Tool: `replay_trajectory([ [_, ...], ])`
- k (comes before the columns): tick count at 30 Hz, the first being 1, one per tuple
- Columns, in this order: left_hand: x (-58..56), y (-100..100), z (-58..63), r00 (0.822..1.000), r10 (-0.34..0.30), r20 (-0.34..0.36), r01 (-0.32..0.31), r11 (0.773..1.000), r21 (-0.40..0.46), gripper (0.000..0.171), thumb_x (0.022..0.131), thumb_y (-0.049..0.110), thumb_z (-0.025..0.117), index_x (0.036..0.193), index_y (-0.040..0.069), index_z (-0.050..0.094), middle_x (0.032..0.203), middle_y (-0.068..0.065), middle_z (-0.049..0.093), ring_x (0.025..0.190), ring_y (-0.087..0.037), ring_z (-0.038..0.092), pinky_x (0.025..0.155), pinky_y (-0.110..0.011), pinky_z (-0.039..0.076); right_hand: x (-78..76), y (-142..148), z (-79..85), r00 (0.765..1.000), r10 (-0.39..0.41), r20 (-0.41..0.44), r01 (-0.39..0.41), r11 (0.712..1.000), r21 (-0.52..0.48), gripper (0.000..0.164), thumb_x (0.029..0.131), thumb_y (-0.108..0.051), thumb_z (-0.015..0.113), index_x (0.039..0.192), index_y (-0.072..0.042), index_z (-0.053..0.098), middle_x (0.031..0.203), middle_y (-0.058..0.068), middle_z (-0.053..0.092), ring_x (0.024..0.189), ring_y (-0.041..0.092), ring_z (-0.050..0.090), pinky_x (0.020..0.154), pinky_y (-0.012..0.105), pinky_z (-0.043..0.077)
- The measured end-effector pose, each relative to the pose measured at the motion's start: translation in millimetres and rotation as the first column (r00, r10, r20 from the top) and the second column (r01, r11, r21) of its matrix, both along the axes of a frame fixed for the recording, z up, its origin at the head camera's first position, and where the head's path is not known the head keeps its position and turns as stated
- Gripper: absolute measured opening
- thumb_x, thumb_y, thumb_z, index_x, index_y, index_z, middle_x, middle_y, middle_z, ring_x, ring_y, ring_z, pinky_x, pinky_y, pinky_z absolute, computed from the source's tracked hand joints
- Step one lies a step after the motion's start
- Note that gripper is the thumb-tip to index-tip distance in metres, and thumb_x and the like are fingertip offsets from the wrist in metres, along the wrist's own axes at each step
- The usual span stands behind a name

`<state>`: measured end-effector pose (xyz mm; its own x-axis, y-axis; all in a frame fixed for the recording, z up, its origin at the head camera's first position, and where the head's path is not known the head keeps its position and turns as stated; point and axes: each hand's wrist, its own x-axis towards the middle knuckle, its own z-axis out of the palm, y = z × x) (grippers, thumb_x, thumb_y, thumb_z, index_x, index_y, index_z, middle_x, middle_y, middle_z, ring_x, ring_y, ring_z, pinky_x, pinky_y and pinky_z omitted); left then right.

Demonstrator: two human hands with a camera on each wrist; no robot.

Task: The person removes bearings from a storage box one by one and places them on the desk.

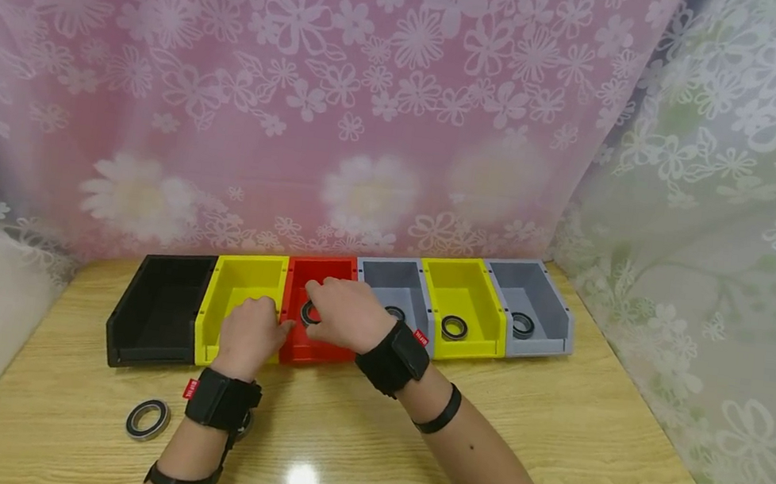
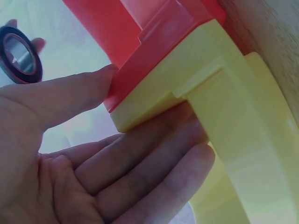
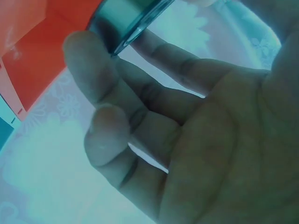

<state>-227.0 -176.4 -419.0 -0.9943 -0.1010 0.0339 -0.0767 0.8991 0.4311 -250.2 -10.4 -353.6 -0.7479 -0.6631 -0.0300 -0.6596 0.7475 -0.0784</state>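
Note:
My right hand (image 1: 350,318) holds a ball bearing (image 3: 124,21), a metal ring with a dark face, between thumb and fingers over the red bin (image 1: 314,353). The ring finger and little finger curl free of it in the right wrist view. My left hand (image 1: 249,338) grips the adjoining side walls of the red bin and the left yellow bin (image 1: 208,333). In the left wrist view, its thumb (image 2: 88,88) lies on the red wall and its other fingers reach under the yellow one. The fingertips of the right hand show beside the bearing there.
A black bin (image 1: 160,312) stands at the row's left end. Bearings lie in the middle grey bin, the right yellow bin (image 1: 479,352) and the right grey bin (image 1: 542,343). Another bearing (image 1: 148,419) lies on the wooden table (image 1: 364,447), with one partly behind my left wrist.

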Motion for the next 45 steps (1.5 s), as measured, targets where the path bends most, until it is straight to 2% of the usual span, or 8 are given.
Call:
replay_trajectory([
  [5,0.6,1,-0.7,1.000,0.004,0.002,-0.004,1.000,-0.002,0.037,0.091,0.026,0.080,0.075,0.000,0.060,0.058,-0.008,0.049,0.052,-0.023,0.051,0.049,-0.030,0.039,7.9,3,-1.1,1.000,0.003,0.010,-0.003,1.000,0.008,0.036,0.090,-0.033,0.075,0.117,-0.011,0.064,0.079,-0.002,0.057,0.068,0.013,0.052,0.054,0.023,0.041],
  [11,0.9,1,-1.0,1.000,-0.002,-0.012,0.002,1.000,-0.008,0.035,0.091,0.025,0.080,0.081,-0.004,0.063,0.059,-0.008,0.050,0.053,-0.024,0.052,0.050,-0.031,0.040,16.3,4,-7.4,0.999,0.001,0.034,-0.002,0.999,0.037,0.038,0.090,-0.037,0.076,0.115,-0.012,0.063,0.077,-0.003,0.056,0.066,0.012,0.053,0.054,0.023,0.042],
  [15,0.6,0,-2.1,1.000,-0.007,-0.022,0.007,1.000,-0.013,0.035,0.091,0.025,0.080,0.085,-0.006,0.065,0.060,-0.009,0.052,0.053,-0.024,0.053,0.050,-0.032,0.043,21.6,2,-16.4,0.998,0.007,0.054,-0.010,0.998,0.056,0.038,0.089,-0.038,0.079,0.111,-0.013,0.063,0.077,-0.004,0.057,0.066,0.010,0.054,0.054,0.023,0.044],
  [21,0.9,0,-1.8,1.000,-0.005,-0.009,0.005,1.000,0.006,0.035,0.092,0.025,0.079,0.092,-0.008,0.067,0.061,-0.009,0.054,0.054,-0.024,0.053,0.052,-0.032,0.044,29.3,0,-32.1,0.997,0.013,0.076,-0.019,0.996,0.084,0.048,0.084,-0.041,0.083,0.119,-0.013,0.064,0.080,-0.004,0.059,0.067,0.010,0.054,0.057,0.024,0.045],
  [26,1.4,0,-2.3,1.000,0.001,0.007,-0.001,1.000,0.012,0.035,0.093,0.025,0.078,0.095,-0.008,0.067,0.061,-0.009,0.055,0.055,-0.024,0.053,0.053,-0.032,0.046,35.9,-2,-45.6,0.997,0.035,0.064,-0.042,0.994,0.103,0.044,0.084,-0.040,0.083,0.113,-0.014,0.064,0.072,-0.006,0.055,0.063,0.009,0.052,0.054,0.023,0.043],
  [32,0.9,-1,-1.9,1.000,-0.001,0.016,0.001,1.000,0.016,0.036,0.093,0.026,0.078,0.096,-0.008,0.067,0.061,-0.009,0.055,0.055,-0.024,0.053,0.053,-0.032,0.045,43.0,-4,-57.2,0.998,0.040,0.057,-0.047,0.990,0.130,0.044,0.083,-0.038,0.082,0.117,-0.014,0.067,0.069,-0.007,0.053,0.060,0.007,0.050,0.052,0.022,0.041],
  [40,0.6,-2,-0.8,1.000,-0.005,0.010,0.004,1.000,0.024,0.035,0.094,0.026,0.077,0.096,-0.008,0.067,0.059,-0.009,0.052,0.052,-0.024,0.051,0.050,-0.031,0.041,49.0,-3,-74.1,0.995,0.073,0.062,-0.079,0.992,0.094,0.034,0.082,-0.037,0.082,0.099,-0.015,0.063,0.063,-0.007,0.050,0.055,0.008,0.047,0.050,0.024,0.037],
  [45,2.6,-1,-1.3,1.000,-0.002,0.007,0.002,0.999,0.038,0.034,0.093,0.024,0.078,0.097,-0.008,0.067,0.059,-0.009,0.052,0.051,-0.024,0.051,0.049,-0.031,0.040,51.3,-4,-85.9,0.994,0.092,0.067,-0.099,0.988,0.121,0.038,0.081,-0.040,0.083,0.104,-0.016,0.065,0.066,-0.008,0.052,0.057,0.007,0.048,0.050,0.024,0.038],
])
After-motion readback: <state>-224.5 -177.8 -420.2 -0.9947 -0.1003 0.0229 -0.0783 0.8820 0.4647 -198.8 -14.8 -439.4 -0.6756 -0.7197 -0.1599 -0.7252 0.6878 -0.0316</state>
